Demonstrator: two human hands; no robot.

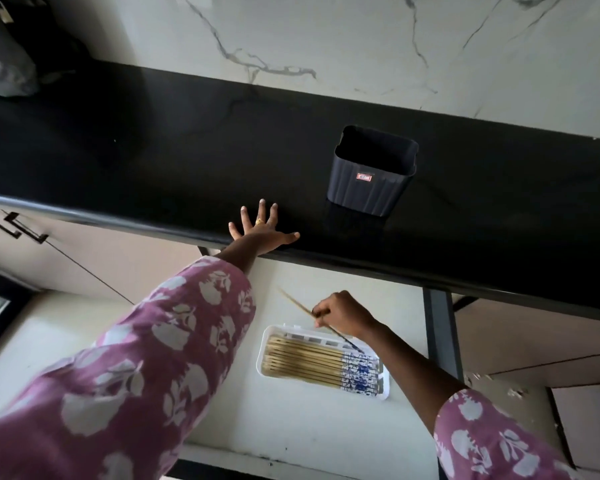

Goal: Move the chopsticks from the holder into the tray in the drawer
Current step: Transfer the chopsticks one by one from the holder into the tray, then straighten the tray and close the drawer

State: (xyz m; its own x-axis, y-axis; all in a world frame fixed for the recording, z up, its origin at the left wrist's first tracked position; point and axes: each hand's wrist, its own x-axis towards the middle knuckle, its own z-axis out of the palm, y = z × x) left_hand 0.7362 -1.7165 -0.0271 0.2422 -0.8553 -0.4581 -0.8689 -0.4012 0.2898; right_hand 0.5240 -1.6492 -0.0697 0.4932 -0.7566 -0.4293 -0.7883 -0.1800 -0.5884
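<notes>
The right hand (343,315) pinched one slim wooden chopstick (296,304), slanting from upper left to lower right above the white ribbed tray (267,355); left hand (262,230) lay splayed flat on the glossy black bench (153,150).

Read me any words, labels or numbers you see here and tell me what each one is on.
Small red label on the front of the black holder on the countertop: there is print on it, but it is too small and blurred to read.
Chopsticks in the tray: blue pattern on their ends, no lettering that can be made out.
Nothing else carries readable text.
</notes>
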